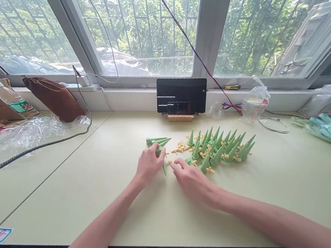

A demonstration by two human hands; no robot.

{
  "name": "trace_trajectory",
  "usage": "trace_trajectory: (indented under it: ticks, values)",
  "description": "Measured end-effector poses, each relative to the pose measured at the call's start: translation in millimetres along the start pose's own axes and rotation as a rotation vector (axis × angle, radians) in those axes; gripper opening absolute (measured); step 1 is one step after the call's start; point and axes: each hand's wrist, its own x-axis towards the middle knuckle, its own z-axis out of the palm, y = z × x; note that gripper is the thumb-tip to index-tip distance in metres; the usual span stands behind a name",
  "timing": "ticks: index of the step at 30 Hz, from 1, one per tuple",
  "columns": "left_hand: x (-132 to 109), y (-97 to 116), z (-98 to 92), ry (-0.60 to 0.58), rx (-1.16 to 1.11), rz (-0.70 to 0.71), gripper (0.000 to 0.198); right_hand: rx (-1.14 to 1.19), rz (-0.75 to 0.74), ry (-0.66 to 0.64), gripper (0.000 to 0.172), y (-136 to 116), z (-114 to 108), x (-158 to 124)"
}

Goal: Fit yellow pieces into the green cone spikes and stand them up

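My left hand (151, 162) is closed around a green cone (164, 169), whose pointed end sticks out below the fingers. More green cones (157, 141) lie on their sides just beyond it. To the right, my right hand (192, 180) has thumb and forefinger together at a small yellow plastic piece (170, 162), close to the held cone. A loose pile of similar yellow pieces (181, 146) lies past the fingertips. Beside the right hand, many upright green cones (214, 146) stand in a cluster with yellow pieces at their bases.
A black tablet (181, 93) leans on a cardboard stand (180, 118) at the window. A dark cable (53, 142) crosses the table's left side. Farther left are a brown pouch (54, 96) and a plastic bottle (13, 99). Plastic bags (255, 99) lie toward the right.
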Motion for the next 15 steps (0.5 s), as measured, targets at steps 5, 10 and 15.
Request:
trace_trajectory:
  ticks: [5,10,15]
  values:
    - [-2,1,-0.8,-0.079,0.232,-0.006,0.024,-0.189,0.048,-0.188,0.044,-4,-6,32]
    - [-2,-2,-0.7,-0.088,0.296,0.009,0.025,-0.246,0.050,-0.260,0.040,-1,-2,39]
    - [-3,-4,0.9,-0.108,0.233,0.016,0.028,-0.238,0.048,-0.216,0.040,4,0,25]
